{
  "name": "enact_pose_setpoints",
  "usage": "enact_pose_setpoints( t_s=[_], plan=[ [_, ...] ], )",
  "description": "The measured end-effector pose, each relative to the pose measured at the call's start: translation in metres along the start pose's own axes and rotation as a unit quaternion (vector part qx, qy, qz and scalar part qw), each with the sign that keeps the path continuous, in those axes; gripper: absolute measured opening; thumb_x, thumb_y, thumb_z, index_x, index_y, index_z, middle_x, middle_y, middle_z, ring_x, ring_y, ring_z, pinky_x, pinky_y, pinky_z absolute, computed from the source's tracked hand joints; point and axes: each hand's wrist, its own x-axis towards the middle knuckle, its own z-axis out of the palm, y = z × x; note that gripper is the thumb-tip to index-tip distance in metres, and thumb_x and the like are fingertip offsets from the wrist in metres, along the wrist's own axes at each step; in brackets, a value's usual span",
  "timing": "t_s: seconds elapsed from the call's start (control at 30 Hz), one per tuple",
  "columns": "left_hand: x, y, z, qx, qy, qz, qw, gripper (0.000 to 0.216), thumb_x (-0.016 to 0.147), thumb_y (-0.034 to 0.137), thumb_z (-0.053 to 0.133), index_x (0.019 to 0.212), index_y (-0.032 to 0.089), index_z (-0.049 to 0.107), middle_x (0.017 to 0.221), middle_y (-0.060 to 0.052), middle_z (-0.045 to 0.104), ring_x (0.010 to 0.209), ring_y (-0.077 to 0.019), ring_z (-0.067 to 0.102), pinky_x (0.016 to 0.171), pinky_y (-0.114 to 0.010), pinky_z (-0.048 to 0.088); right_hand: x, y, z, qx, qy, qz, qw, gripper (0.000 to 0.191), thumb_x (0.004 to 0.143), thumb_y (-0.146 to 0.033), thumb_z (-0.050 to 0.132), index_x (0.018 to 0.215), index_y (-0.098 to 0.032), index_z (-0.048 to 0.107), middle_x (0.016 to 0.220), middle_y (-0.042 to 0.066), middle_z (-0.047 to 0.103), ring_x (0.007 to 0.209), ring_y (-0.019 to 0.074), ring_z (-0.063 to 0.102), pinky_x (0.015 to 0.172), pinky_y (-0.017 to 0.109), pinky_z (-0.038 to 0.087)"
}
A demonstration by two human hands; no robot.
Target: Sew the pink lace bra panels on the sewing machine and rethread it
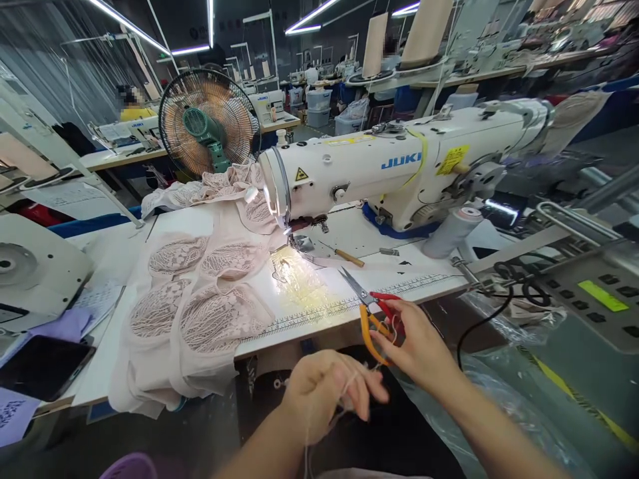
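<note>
My right hand (418, 340) grips scissors (368, 298) with one red and one orange handle. Their blades are spread and point up and left over the table's front edge. Below and to the left, my left hand (327, 392) is curled, with a thin pale thread (353, 384) running through and around its fingers. More thread hangs below that hand. Beige lace bras (212, 316) lie on the table left of the scissors. A white sewing machine (349, 169) stands behind, its lamp lit over the needle area.
A wooden-handled tool (349, 258) lies near the needle. A grey thread cone (455, 233) stands at the machine's right. A measuring tape (319, 313) runs along the table's front edge. At left are a phone (42, 366) and papers; a fan (207, 123) stands behind.
</note>
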Motion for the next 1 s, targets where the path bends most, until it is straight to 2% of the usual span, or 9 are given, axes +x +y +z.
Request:
enact_pose_setpoints(
  t_s=[0.07,0.17,0.3,0.4,0.5,0.67,0.8,0.9,1.0],
  plan=[
    [0.004,-0.022,0.0,-0.086,0.117,-0.067,0.987,0.039,0.088,0.049,0.051,0.065,0.018,0.043,0.049,0.006,0.036,0.043,-0.0081,0.041,0.051,-0.024,0.044,-0.003,-0.002,0.002,0.038,-0.004,0.013,0.999,0.043,0.079,-0.037,0.054,0.115,-0.015,0.045,0.11,0.018,0.055,0.096,0.0284,0.058,0.08,0.045,0.053],
    [0.008,-0.044,-0.003,-0.037,0.218,-0.103,0.97,0.035,0.078,0.048,0.065,0.082,0.018,0.047,0.076,0.003,0.053,0.043,-0.0013,0.03,0.042,-0.017,0.029,-0.007,-0.005,0.007,0.138,-0.031,0.065,0.988,0.046,0.078,-0.032,0.053,0.12,-0.018,0.042,0.113,0.015,0.055,0.103,0.0278,0.057,0.085,0.045,0.051],
    [0.015,-0.052,-0.003,0.084,0.13,-0.091,0.984,0.064,0.067,0.04,0.074,0.118,0.022,0.04,0.129,-0.013,0.045,0.052,-0.0011,0.039,0.048,-0.02,0.033,0.001,-0.009,0.008,0.293,-0.058,0.142,0.944,0.054,0.075,-0.032,0.053,0.126,-0.022,0.037,0.127,0.014,0.052,0.116,0.0259,0.053,0.097,0.047,0.045],
    [0.029,-0.052,-0.001,0.128,0.045,-0.146,0.98,0.048,0.075,0.04,0.064,0.112,0.015,0.047,0.088,-0.005,0.06,0.047,-0.0039,0.037,0.044,-0.021,0.028,0.027,-0.008,0.001,0.351,-0.059,0.164,0.92,0.054,0.071,-0.031,0.055,0.122,-0.022,0.041,0.13,0.012,0.052,0.12,0.0239,0.051,0.098,0.043,0.045],
    [0.051,-0.051,0.001,0.101,0.029,-0.198,0.975,0.037,0.079,0.05,0.053,0.084,0.014,0.054,0.05,0.007,0.042,0.039,-0.0047,0.03,0.04,-0.021,0.024,0.07,-0.002,-0.007,0.348,-0.078,0.18,0.917,0.048,0.063,-0.025,0.055,0.111,-0.021,0.053,0.119,0.01,0.062,0.109,0.0246,0.058,0.085,0.038,0.052],
    [0.096,-0.041,0.008,-0.002,0.081,-0.191,0.978,0.037,0.072,0.052,0.058,0.073,0.016,0.051,0.046,0.01,0.035,0.038,-0.004,0.024,0.039,-0.02,0.021,0.143,0.005,0.0,0.324,-0.137,0.204,0.913,0.016,0.068,-0.021,0.058,0.082,-0.016,0.063,0.077,0.005,0.069,0.071,0.0194,0.066,0.064,0.034,0.054],
    [0.115,-0.035,0.011,-0.032,0.105,-0.193,0.975,0.027,0.075,0.042,0.057,0.07,0.018,0.048,0.044,0.011,0.03,0.039,-0.0044,0.019,0.04,-0.019,0.02,0.171,0.004,0.006,0.303,-0.115,0.204,0.924,0.016,0.077,-0.03,0.062,0.08,-0.015,0.061,0.081,0.005,0.068,0.081,0.0189,0.065,0.078,0.04,0.053],
    [0.104,-0.03,0.008,0.001,0.072,-0.187,0.98,0.022,0.08,0.039,0.052,0.072,0.018,0.047,0.046,0.011,0.024,0.04,-0.0056,0.017,0.041,-0.019,0.02,0.161,0.002,-0.012,0.288,-0.07,0.193,0.935,0.023,0.07,-0.031,0.066,0.089,-0.018,0.063,0.106,0.011,0.067,0.108,0.0272,0.059,0.095,0.046,0.045],
    [0.078,-0.022,0.004,0.166,0.033,-0.09,0.981,0.02,0.084,0.033,0.047,0.075,0.017,0.054,0.056,0.003,0.041,0.05,-0.0102,0.037,0.051,-0.023,0.036,0.119,-0.003,-0.049,0.288,-0.058,0.169,0.941,0.036,0.074,-0.04,0.062,0.105,-0.023,0.063,0.122,0.009,0.062,0.115,0.0266,0.054,0.1,0.044,0.041]
  ],
)
